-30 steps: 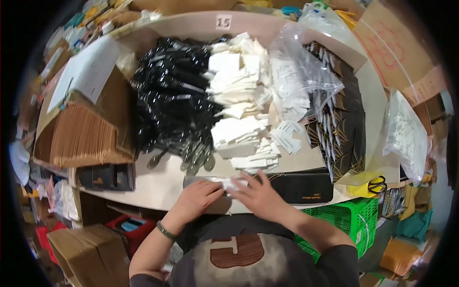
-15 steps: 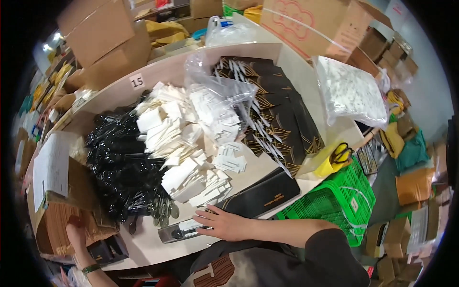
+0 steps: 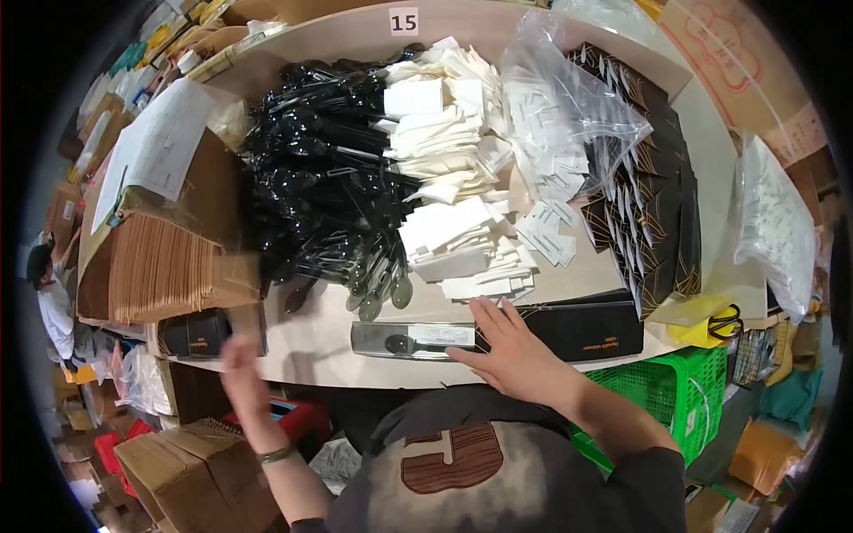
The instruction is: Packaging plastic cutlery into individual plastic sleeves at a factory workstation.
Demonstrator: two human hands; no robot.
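Observation:
My left hand [image 3: 246, 377], blurred by motion, pinches a thin brown cardboard piece [image 3: 238, 289] in front of an open carton [image 3: 227, 191]. Many similar brown pieces [image 3: 169, 275] stand packed on edge in that carton. Fingers spread, my right hand [image 3: 515, 351] rests flat over a long black box sleeve [image 3: 586, 331] at the table's front edge. From the sleeve's left end sticks out a clear tray [image 3: 369, 342] holding a dark spoon [image 3: 399, 344] and a white slip [image 3: 442, 335].
Wrapped black spoons [image 3: 320, 142], white packets [image 3: 444, 142] and small white slips [image 3: 546, 231] lie heaped behind the tray. Folded black sleeves [image 3: 680, 195] lie at right. A green basket [image 3: 702, 400] and yellow holder with scissors [image 3: 702, 324] are right of the table [image 3: 311, 355].
My left hand has come away from the carton toward me, bringing out a brown cardboard piece. My right hand stays on the sleeve. The whole view has shifted leftward.

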